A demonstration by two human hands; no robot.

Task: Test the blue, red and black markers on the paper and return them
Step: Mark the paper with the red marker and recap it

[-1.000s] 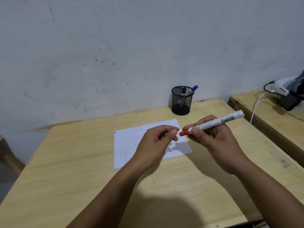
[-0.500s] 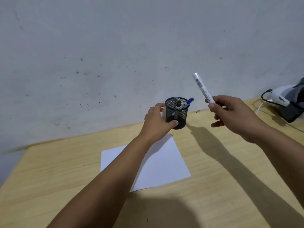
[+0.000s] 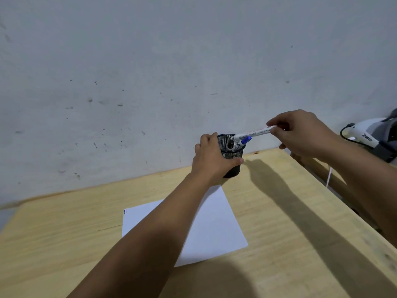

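1. Markers are sitting in a black mesh cup [image 3: 233, 154] at the back of the wooden table [image 3: 279, 211], near the wall.
2. One marker with a blue cap [image 3: 245, 141] is leaning inside the cup, and a dark one [image 3: 230, 144] is sitting beside it.
3. Left hand [image 3: 211, 157] is wrapping around the side of the cup.
4. Right hand [image 3: 300, 134] is pinching a white marker [image 3: 252, 134] by its end (its other end is pointing down at the cup's rim).
5. White paper [image 3: 214, 229] is lying flat on the table, partly under the left arm.
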